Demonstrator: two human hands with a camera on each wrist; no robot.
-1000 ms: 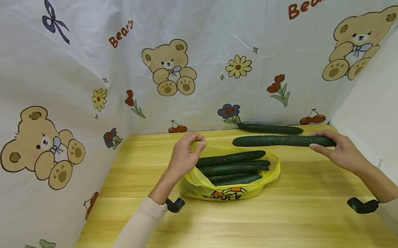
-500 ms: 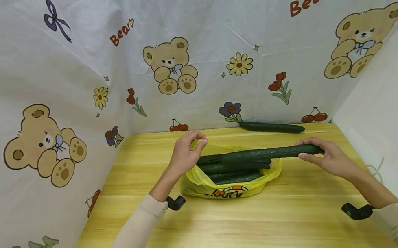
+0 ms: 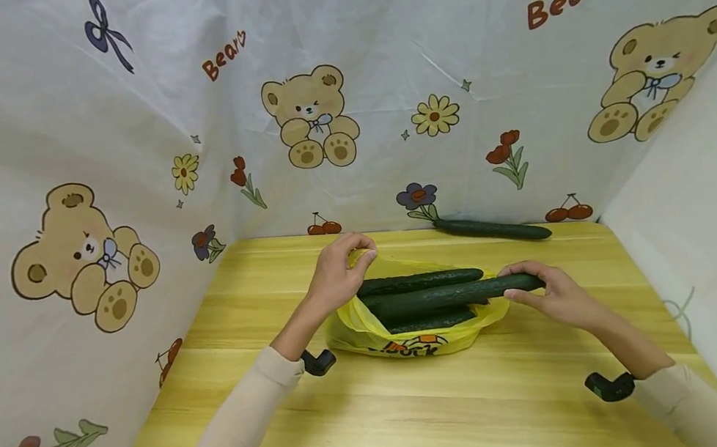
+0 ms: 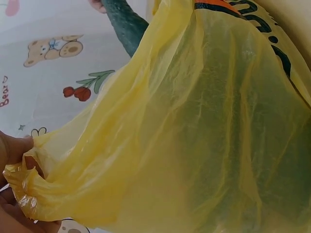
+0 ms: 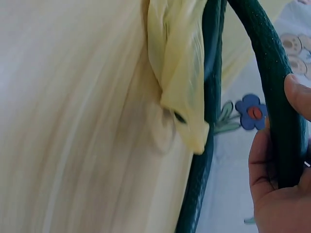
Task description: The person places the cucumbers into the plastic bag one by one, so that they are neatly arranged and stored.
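Observation:
A yellow plastic bag [image 3: 425, 341] lies on its base on the table, its mouth spread and several cucumbers [image 3: 421, 281] inside. My left hand [image 3: 340, 273] pinches the bag's left rim and lifts it; the left wrist view shows the gathered plastic [image 4: 29, 189] between thumb and fingers. My right hand [image 3: 555, 295] grips one end of a long dark green cucumber [image 3: 446, 294], thumb on the near side. That cucumber's far part reaches over the bag's opening, above the others. In the right wrist view the held cucumber [image 5: 272, 63] slants up from the fingers.
Another cucumber [image 3: 492, 229] lies at the back of the wooden table [image 3: 407, 417], against the bear-printed cloth [image 3: 378, 103]. Cloth walls stand at the left and back, and a plain white one [image 3: 716, 212] at the right.
My right hand has carried the cucumber left and down, from beside the bag to over its opening. The left hand stays at the bag's rim.

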